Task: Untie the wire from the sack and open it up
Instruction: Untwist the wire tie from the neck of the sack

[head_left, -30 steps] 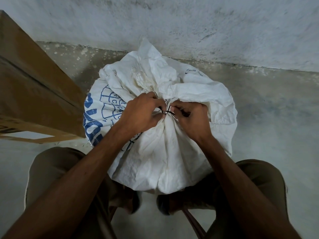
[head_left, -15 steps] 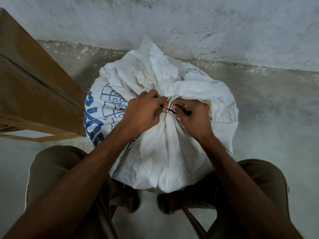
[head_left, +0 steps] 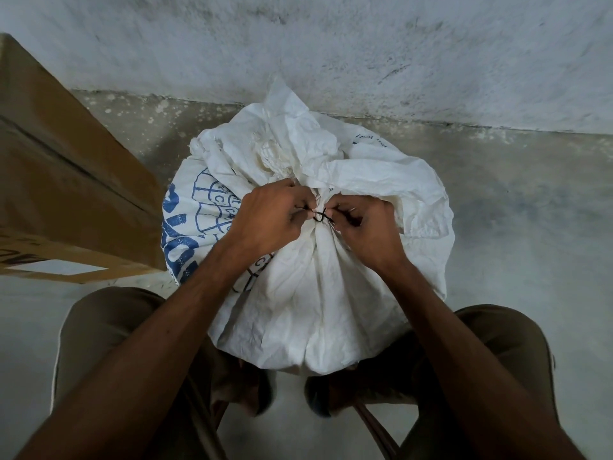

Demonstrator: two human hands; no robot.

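Note:
A full white woven sack (head_left: 308, 293) with blue print on its left side stands on the floor between my knees. Its neck is gathered and bound by a thin black wire (head_left: 321, 216). My left hand (head_left: 268, 220) pinches the wire's left end at the neck. My right hand (head_left: 361, 227) pinches the right end, with a short loop of wire showing between the two sets of fingertips. The loose top of the sack fans out behind my hands.
A large brown cardboard box (head_left: 66, 187) lies close on the left, nearly touching the sack. A rough whitewashed wall (head_left: 331, 51) runs just behind the sack. Bare concrete floor (head_left: 530, 210) spreads to the right. My feet sit under the sack's near side.
Both hands have stayed at the sack's neck. The fingers have shifted slightly on the wire, and the small loop between them now shows more plainly.

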